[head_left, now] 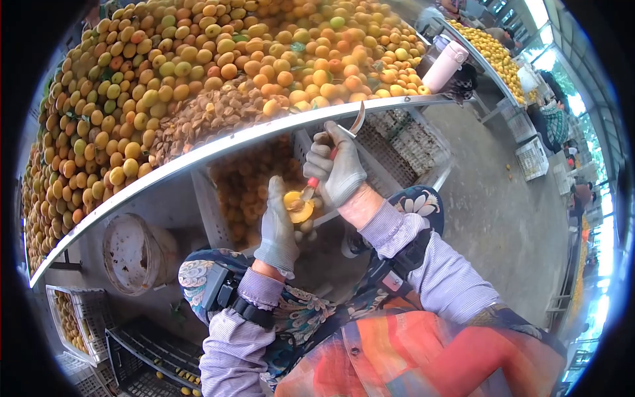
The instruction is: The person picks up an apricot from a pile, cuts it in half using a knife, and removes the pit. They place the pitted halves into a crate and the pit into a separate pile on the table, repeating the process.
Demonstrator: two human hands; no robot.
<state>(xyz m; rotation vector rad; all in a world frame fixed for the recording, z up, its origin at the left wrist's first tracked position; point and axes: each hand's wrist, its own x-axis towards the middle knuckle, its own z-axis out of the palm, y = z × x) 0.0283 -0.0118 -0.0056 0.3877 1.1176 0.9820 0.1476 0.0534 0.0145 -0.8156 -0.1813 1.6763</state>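
Both my hands are in grey gloves over a crate of apricots [235, 198] below the table edge. In my left hand [278, 228] is a cut apricot half [298, 207], its yellow inside facing up. My right hand [338, 165] is closed round a knife with a red handle [313, 182]. Its curved blade [358, 120] points up past my knuckles, and the handle's lower end is beside the apricot. A pile of brown pits [205, 116] lies on the table among whole apricots [192, 53].
The metal table rim [198, 153] curves across the view. A pink bottle [445, 67] stands at its right end. A white bucket [132, 253], crates [76, 324] and a black crate [155, 354] are at lower left. People are at the far right.
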